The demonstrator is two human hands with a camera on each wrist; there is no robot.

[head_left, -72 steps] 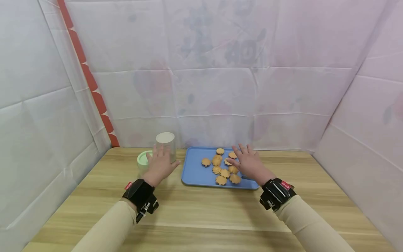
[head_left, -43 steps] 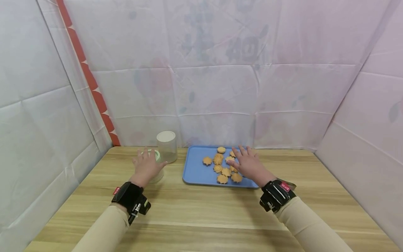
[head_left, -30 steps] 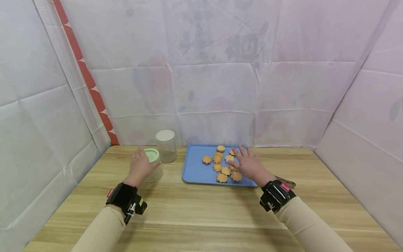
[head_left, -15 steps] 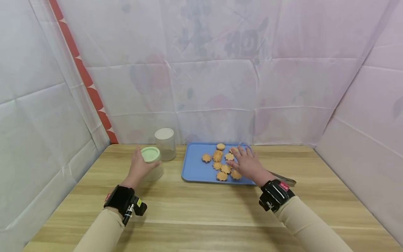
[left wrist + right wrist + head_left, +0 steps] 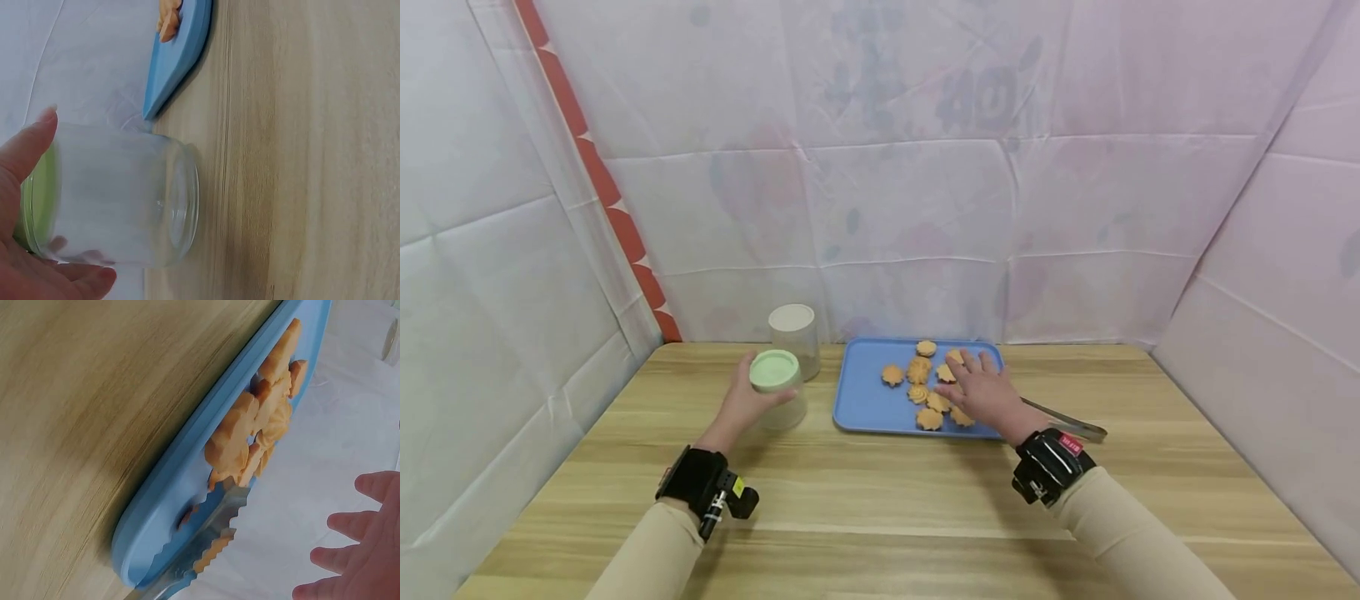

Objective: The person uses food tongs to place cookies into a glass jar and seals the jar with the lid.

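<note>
While the left hand curls round a clear glass jar with a pale green lid, low and left of centre in the head view, the jar stands on the tabletop and looks empty through its wall in the left wrist view. Lidded as it is, nothing has gone into it yet. Just right of it, the right hand lies spread and relaxed over the near right part of the blue tray, fingers straight, gripping nothing; whether it touches the biscuits beneath it I cannot tell. Orange flower-shaped biscuits lie loose on the tray, all apparently unmoved. Metal tongs rest with their serrated tips on the tray's right edge and their handle out on the tabletop, unheld. Farther back, a second clear jar with a white lid stands closed just behind the first. By my judgement the work is at its very start: opening and filling remain.
</note>
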